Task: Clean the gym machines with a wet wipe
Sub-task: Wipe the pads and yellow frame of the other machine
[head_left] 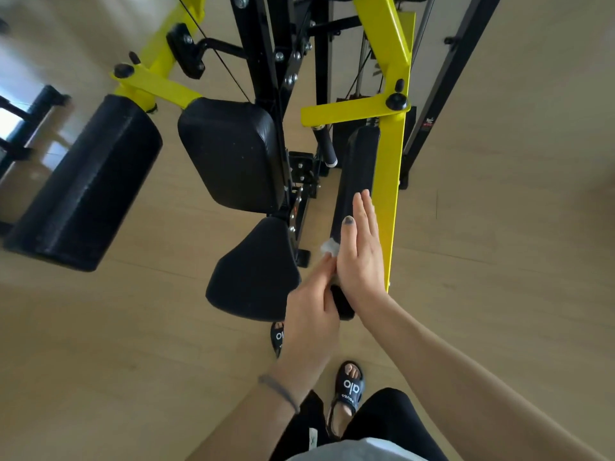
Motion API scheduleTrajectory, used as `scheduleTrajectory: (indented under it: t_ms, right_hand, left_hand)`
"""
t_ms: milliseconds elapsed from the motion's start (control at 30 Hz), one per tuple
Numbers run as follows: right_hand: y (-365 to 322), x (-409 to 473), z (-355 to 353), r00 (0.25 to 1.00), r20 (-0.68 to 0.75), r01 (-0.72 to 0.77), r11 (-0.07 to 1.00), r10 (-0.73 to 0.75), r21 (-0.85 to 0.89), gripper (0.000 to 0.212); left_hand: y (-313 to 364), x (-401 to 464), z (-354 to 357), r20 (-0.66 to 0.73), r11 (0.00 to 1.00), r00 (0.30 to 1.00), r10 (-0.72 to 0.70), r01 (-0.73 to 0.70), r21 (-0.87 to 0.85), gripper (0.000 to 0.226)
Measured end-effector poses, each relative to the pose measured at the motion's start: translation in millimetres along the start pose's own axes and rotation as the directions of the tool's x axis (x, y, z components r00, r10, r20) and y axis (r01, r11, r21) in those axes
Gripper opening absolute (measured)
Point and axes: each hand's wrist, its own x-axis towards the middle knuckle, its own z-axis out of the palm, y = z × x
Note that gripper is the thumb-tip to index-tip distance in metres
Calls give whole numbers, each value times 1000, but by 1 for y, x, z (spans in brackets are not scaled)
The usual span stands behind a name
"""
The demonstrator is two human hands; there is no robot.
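1. Head view looks steeply down on a yellow-and-black steel gym machine [389, 104]; its top is cut off by the upper edge.
2. Landmark: the long black padded arm cushion [357, 168] fixed along the machine's yellow upright bar.
3. On this cushion's near half lies the right hand [361, 257], fingers straight and together, flat against the padding and gripping nothing.
4. Just left of that hand, the left hand [312, 314] pinches a crumpled white wet wipe [329, 246] against the cushion's left edge; only a small tuft of the wipe shows, the remainder being hidden behind the fingers.
5. Both hands cover the cushion's near end, except for a dark corner between the wrists.
6. Left of the cushion sit a black padded backrest [233, 154] and a black seat pad [256, 274].
7. Far left of the cushion, a second black arm cushion [86, 184] is blurred.
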Motion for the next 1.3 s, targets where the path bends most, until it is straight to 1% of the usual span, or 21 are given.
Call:
scheduleTrajectory:
  t_ms: [67,133,200,267,300,367,467,533,567,633,733,800,867,900,933,967,1033,1100,1133,1200,1300]
  right_hand:
    - [-2,1,-2,1000,3,-19,999,19,35,54]
    - [-5,4,-4,999,-3,-37,998,37,46,52]
    - [-9,9,-6,999,-17,-39,999,40,26,52]
    - [-11,18,-7,999,-31,-38,999,38,-19,52]
    - [-12,24,-7,999,-33,-41,998,40,-49,53]
    - [-13,34,-5,999,-34,-45,992,41,-115,54]
    - [-18,49,-1,998,-60,-37,979,26,-199,54]
    - [-20,54,0,996,-86,-54,984,40,-168,51]
    - [-22,54,-1,994,-97,-68,990,56,-125,50]
    - [-25,51,-3,990,-119,-79,995,71,-59,49]
    - [-28,52,-2,987,-147,-85,993,72,-85,49]
    - [-29,61,-1,985,-157,-85,988,65,-126,51]
    - [-30,77,-2,985,-160,-90,986,67,-138,52]
    - [-31,87,-2,985,-158,-89,985,65,-146,51]
    - [-31,97,-2,986,-155,-84,983,59,-161,51]
    - [-31,107,-3,987,-152,-78,981,51,-176,51]
    - [-31,123,-5,988,-151,-63,980,35,-186,51]
    - [-30,136,-7,988,-154,-59,984,32,-171,50]
    - [-30,142,-7,986,-160,-64,985,38,-158,49]
    - [-30,153,-9,983,-177,-79,986,53,-143,49]
    - [-33,171,-13,980,-188,-90,986,63,-139,50]
  left_hand:
    - [-6,26,0,69,998,996,-49,45,46,31]
    - [-24,57,-1,152,976,967,-204,190,103,30]
    - [-38,83,-4,296,913,872,-390,408,3,27]
    - [-46,90,-2,368,875,815,-448,484,-7,26]
    - [-47,84,-2,363,880,813,-456,473,47,25]
    - [-43,61,-9,334,912,852,-402,404,68,23]
    - [-19,52,-30,340,971,920,-195,231,-68,32]
    - [-12,86,-27,337,993,938,-84,106,-48,41]
    - [-12,106,-23,356,997,931,-75,81,-1,45]
    - [-20,147,-11,399,996,912,-91,87,29,46]
    - [-46,181,4,468,991,875,-123,130,18,38]
    - [-65,179,11,520,980,831,-198,179,87,28]
    - [-86,162,12,565,944,756,-330,260,204,23]
    - [-92,152,11,584,927,719,-376,302,224,23]
    - [-94,146,11,593,921,706,-388,329,210,23]
    - [-88,147,11,586,920,713,-384,348,179,22]
    - [-64,173,15,504,932,791,-347,349,96,19]
    - [-36,214,19,413,962,875,-251,272,8,22]
    - [-26,234,22,376,979,906,-195,201,21,23]
    - [-14,260,21,353,991,927,-125,99,91,23]
    - [-10,265,18,405,995,909,-96,79,57,26]
